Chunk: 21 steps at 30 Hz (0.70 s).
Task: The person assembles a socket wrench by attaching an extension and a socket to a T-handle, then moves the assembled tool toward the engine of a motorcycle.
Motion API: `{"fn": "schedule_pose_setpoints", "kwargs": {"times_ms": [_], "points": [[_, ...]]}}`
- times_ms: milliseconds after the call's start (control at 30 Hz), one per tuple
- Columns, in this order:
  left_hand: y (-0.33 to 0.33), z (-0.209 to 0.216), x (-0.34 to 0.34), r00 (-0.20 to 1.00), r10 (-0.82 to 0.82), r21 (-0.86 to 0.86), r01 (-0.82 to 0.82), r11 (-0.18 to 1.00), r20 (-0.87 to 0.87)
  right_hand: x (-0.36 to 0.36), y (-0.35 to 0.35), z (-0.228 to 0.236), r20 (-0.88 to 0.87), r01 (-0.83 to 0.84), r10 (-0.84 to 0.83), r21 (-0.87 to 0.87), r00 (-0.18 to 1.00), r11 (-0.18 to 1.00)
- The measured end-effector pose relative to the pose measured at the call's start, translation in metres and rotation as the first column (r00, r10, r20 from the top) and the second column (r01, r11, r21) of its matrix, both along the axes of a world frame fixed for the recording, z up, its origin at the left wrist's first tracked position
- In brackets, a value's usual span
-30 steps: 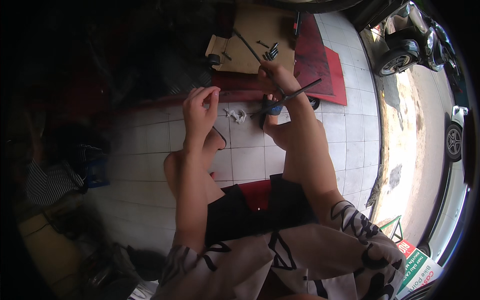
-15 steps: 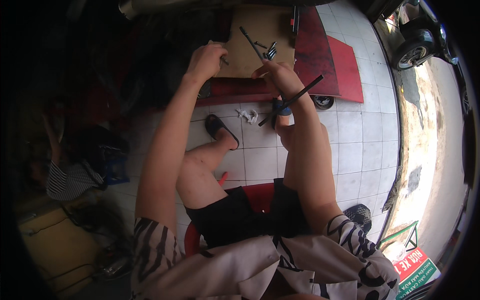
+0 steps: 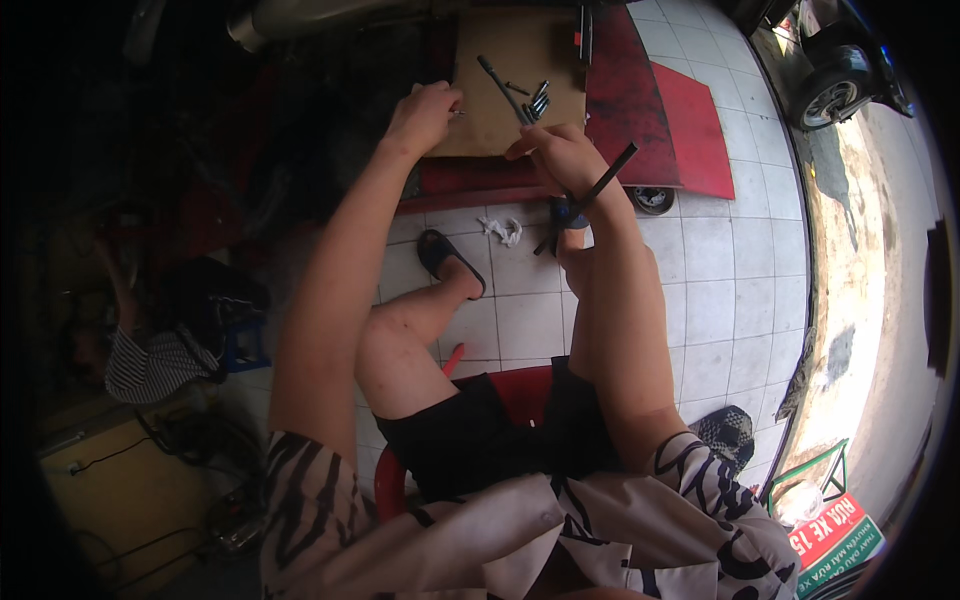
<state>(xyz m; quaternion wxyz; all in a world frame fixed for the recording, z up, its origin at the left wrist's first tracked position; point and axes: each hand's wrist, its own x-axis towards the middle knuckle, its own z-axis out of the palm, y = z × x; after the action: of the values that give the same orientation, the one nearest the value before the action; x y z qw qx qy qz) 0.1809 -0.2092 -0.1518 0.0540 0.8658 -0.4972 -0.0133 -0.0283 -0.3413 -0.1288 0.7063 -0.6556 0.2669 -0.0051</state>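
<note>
My right hand is closed around a black T-handle wrench. Its long shaft points forward and left over a cardboard sheet, while the crossbar lies across my wrist. My left hand is closed near the cardboard's left edge. A small metal tip pokes out by its fingers; the rest of that piece is hidden, so I cannot tell its kind. Between the hands, several shiny metal bolts lie grouped on the cardboard beside the wrench shaft.
The cardboard rests on a red platform with a small wheel below. A dark motorcycle part hangs at the far left. Another person in a striped shirt is at left. Crumpled white tissue lies on the tiles.
The wrench's crossbar has turned a little in my right hand. The piece in my left hand shows less than before. My view has shifted slightly.
</note>
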Motion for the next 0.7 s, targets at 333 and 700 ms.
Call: {"fn": "schedule_pose_setpoints", "kwargs": {"times_ms": [333,700], "points": [[0.117,-0.018,-0.038,0.417,-0.427,-0.506,-0.855,0.116,-0.803,-0.01,0.029,0.025,0.013,-0.4,0.4,0.035,0.917,0.916],[0.152,-0.019,-0.042,0.32,-0.64,-0.379,-0.924,-0.049,-0.699,-0.002,0.04,0.011,0.051,-0.589,0.59,0.159,0.806,0.792]]}}
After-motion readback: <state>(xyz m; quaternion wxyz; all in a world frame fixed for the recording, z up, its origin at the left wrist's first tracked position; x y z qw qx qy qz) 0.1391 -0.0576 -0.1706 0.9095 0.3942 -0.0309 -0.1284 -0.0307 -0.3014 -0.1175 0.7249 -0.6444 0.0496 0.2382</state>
